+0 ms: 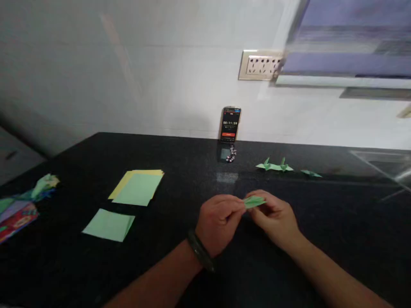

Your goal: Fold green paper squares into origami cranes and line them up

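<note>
While a pale wall (167, 77) backs the black countertop (186, 171), the curled left hand (221, 220) and the right hand (278, 220) angle inward above it, close together, each pinching one end of a small folded green paper (254, 201) between them.

pale, shiny wall (176, 85) | socket panel (260, 65) above | glossy black countertop (189, 167)

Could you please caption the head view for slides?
Left hand and right hand hold folded green paper above black countertop.
</note>
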Demonstrator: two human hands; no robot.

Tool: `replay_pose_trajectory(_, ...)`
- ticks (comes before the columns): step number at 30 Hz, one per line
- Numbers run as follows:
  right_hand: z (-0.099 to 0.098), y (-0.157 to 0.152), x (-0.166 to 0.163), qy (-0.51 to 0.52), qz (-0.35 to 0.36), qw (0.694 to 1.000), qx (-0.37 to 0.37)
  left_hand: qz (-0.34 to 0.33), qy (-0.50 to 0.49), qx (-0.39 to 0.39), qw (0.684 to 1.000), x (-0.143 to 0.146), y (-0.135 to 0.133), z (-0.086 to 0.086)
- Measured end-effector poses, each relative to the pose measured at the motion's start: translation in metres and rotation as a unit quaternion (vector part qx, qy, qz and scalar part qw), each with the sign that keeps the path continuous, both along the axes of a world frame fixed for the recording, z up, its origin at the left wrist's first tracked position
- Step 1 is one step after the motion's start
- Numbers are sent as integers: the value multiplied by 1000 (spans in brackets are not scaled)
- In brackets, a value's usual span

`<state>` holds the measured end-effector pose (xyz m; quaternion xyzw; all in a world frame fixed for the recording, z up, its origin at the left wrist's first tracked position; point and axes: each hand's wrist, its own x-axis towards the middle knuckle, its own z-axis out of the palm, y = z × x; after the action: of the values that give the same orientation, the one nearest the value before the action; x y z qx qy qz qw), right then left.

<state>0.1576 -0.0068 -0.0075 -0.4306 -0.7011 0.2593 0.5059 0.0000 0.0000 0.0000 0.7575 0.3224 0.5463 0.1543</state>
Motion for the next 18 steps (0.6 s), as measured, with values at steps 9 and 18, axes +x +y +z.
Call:
replay_pose_trajectory(9, 7, 4, 5, -25, 57, 998, 23, -43, 13, -42, 998, -1, 1, 3)
replay_pose_trajectory(18, 6, 5, 5, -1, 66, 998, -16, -58, 20, -74, 995, -3, 2, 6)
